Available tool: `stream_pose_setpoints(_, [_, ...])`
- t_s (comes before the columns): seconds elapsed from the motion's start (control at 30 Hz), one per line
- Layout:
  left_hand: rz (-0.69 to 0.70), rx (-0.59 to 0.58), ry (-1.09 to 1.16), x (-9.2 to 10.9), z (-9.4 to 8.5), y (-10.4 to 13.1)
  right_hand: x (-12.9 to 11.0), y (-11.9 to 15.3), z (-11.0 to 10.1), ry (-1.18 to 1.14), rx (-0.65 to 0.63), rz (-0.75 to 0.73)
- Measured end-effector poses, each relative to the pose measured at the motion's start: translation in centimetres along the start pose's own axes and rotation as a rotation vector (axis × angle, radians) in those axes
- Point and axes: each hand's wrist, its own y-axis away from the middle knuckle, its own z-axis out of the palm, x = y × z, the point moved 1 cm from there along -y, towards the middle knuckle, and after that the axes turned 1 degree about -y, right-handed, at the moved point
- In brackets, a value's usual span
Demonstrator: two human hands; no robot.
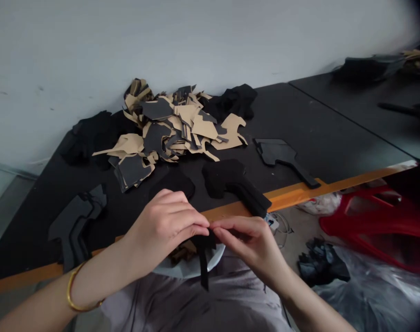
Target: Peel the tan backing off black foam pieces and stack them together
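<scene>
Both my hands meet above my lap at the table's front edge. My left hand (173, 219) is closed in a pinch, and fingertip to fingertip with it my right hand (243, 233) pinches too. A thin black piece with a strip (203, 269) hanging down is held between them; its upper part is mostly covered by my fingers. Below the hands a white bowl (215, 260) rests on my lap with tan scraps (184, 251) inside. Just beyond my left hand lies a dark cut piece (187, 182) on the table.
Black table (272, 110) with an orange edge (293, 196). A heap of tan-backed black cutouts (175, 122) lies at the back. Black shaped stacks lie left (75, 221), centre (231, 180) and right (279, 154). A red plastic stool (372, 221) and clear plastic bags (365, 286) are on the floor.
</scene>
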Motion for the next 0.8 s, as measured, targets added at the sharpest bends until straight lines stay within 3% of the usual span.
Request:
stream_pose_setpoints(0.37, [0.057,-0.022,-0.124,0.34,-0.04,-0.32,0.30,-0.29,-0.49,0.070,-0.073,0.024])
stream_pose_setpoints(0.8, [0.110,-0.032,-0.251,0.42,-0.24,0.14,0.01,-0.46,-0.15,0.118,-0.064,-0.023])
